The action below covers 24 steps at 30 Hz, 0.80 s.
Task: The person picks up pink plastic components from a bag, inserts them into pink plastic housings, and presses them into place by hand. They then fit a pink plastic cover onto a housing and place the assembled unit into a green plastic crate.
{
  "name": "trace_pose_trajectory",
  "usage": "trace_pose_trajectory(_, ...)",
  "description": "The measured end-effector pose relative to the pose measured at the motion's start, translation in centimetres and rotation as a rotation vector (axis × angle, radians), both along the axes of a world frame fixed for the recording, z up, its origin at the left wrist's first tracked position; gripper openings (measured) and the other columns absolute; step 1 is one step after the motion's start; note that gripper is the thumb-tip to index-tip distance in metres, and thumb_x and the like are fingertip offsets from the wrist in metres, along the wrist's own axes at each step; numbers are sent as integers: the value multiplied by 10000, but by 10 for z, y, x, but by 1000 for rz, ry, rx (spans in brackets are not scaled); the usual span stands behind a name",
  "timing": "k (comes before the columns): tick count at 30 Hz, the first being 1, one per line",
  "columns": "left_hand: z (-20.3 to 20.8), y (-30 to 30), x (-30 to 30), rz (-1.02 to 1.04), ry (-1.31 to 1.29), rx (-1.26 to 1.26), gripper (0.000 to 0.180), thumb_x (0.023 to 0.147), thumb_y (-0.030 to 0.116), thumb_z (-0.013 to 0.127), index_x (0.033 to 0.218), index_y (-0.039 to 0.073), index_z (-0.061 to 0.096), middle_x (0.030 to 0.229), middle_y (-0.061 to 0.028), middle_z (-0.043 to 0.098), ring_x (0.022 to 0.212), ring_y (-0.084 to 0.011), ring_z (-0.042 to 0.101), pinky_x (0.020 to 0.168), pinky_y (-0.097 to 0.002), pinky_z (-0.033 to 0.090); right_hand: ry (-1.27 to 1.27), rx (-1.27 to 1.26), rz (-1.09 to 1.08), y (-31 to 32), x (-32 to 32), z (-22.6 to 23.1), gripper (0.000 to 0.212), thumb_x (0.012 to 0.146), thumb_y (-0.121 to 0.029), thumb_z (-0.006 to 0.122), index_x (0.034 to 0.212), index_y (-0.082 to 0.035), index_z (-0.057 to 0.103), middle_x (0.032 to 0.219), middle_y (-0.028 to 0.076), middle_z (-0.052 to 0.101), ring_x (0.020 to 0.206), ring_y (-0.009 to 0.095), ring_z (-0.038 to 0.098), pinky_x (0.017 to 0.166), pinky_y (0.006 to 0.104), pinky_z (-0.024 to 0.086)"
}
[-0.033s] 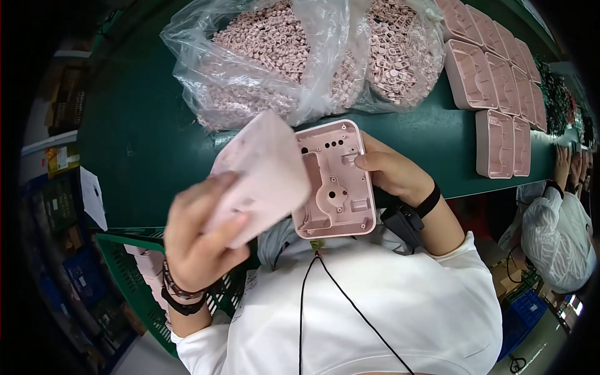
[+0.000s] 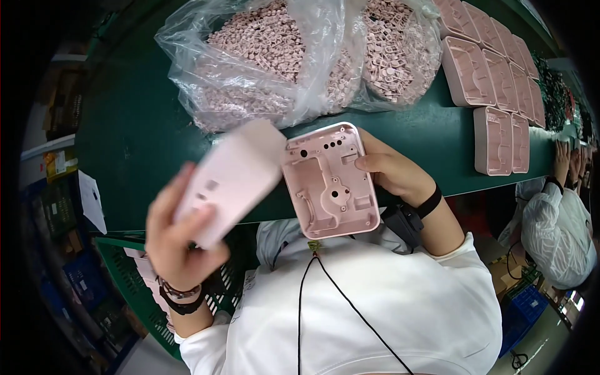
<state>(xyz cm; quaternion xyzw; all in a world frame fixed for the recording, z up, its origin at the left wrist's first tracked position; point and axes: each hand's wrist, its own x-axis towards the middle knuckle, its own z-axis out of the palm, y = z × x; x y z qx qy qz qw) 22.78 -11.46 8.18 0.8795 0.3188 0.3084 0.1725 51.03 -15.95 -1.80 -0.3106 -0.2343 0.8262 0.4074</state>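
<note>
My left hand grips a pink plastic housing, tilted, with its smooth outer face and small square openings turned up; motion blurs it slightly. In my right hand is a second pink housing, held by its right edge with the thumb over the rim. Its open inside faces up, showing ribs, screw posts and several round holes. The two housings are close together at the upper left of the right one, over the front edge of the green table.
Clear plastic bags full of small pink parts lie beyond my hands. Rows of pink housings stand at the right. A green crate with pink pieces sits at lower left. Another person's hand rests at the far right.
My left hand has moved left and the housing in it has turned, showing its outer face with the openings. It uncovers more of the right housing, which has tilted slightly.
</note>
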Motion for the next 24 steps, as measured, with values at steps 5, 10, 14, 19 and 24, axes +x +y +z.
trace_pose_trajectory(5, -42, 27, 8, 451, -746, -1050, 264, 918, 107, 402, 1139, 33, 528, 1082, -130, 573, 932, -156, 562, 804, -271, 441, -413, 97, -295, -26, 23, 5, 586, 840, -212, 512, 1335, 6, 286, 1287, 111, 406, 1157, 174, 419, 977, 290, 316)
trace_pose_trajectory(10, -82, 27, 47, 293, -433, -1198, 260, 937, 138, 388, 1113, 18, 536, 1040, -92, 582, 909, -132, 548, 799, -234, 416, -596, -78, -658, -45, 41, 2, 390, 872, -136, 456, 1226, 27, 435, 1166, 80, 480, 1060, 154, 473, 909, 251, 353)
trace_pose_trajectory(14, -92, 17, 75, 164, -364, -998, 247, 926, 134, 411, 1103, 20, 540, 996, -101, 594, 891, -179, 548, 792, -259, 416, -1232, 188, -669, -53, 54, -15, 278, 868, -91, 473, 1107, 45, 516, 983, 61, 523, 897, 159, 513, 801, 235, 387)
trace_pose_trajectory(19, -95, 6, 92, 18, -119, -675, 238, 916, 125, 414, 1093, 18, 532, 993, -107, 590, 929, -227, 529, 820, -292, 411, -1627, 315, -556, -48, 54, 2, 182, 846, -44, 514, 990, 63, 542, 821, 90, 486, 739, 191, 496, 697, 240, 393)
trace_pose_trajectory(24, -110, 3, 122, 74, -172, -534, 161, 853, 121, 492, 978, 41, 556, 882, -97, 604, 835, -298, 522, 738, -367, 420, -1723, 271, -474, -51, 67, 10, 219, 843, -49, 521, 1047, 30, 532, 867, 121, 492, 782, 220, 505, 713, 263, 402)
